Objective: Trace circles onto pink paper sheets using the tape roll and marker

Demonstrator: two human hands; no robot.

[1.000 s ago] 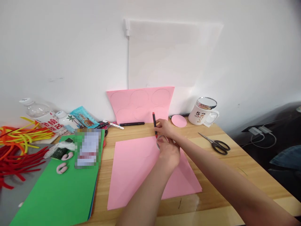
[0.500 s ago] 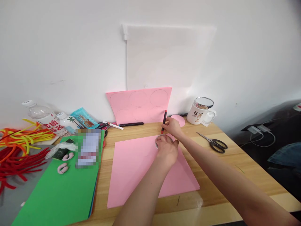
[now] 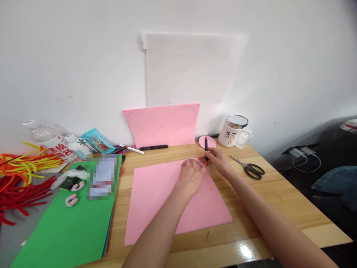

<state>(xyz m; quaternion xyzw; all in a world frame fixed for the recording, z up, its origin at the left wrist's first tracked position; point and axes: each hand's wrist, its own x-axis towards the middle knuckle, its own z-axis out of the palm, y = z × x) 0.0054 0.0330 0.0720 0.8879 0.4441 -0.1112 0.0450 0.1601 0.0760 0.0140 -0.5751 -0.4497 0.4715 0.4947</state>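
My left hand (image 3: pixel 190 176) bends its fingers over a round, lid-like disc with a grey rim (image 3: pixel 199 162), pressed down near the far right corner of the pink paper (image 3: pixel 156 203). The hand covers most of this disc. Pinched upright in my right hand (image 3: pixel 220 162) is a black pencil with red ends (image 3: pixel 206 149), its lower end by the paper's right edge, next to the disc. Just behind it lies a pink paper circle (image 3: pixel 210 142). Against the wall leans another pink sheet (image 3: pixel 161 124) with several drawn circles.
Black-handled scissors (image 3: pixel 249 169) lie to the right, with a white mug (image 3: pixel 232 134) behind. Markers (image 3: pixel 153 147) lie along the back. Left are green paper (image 3: pixel 67 227), a pixelated phone-like rectangle (image 3: pixel 103 176), bottles (image 3: pixel 46 136) and red pipe cleaners (image 3: pixel 22 197).
My right hand has moved the pencil to the right and slightly nearer, around the disc, from its far side to its right side. My left hand stays on the disc.
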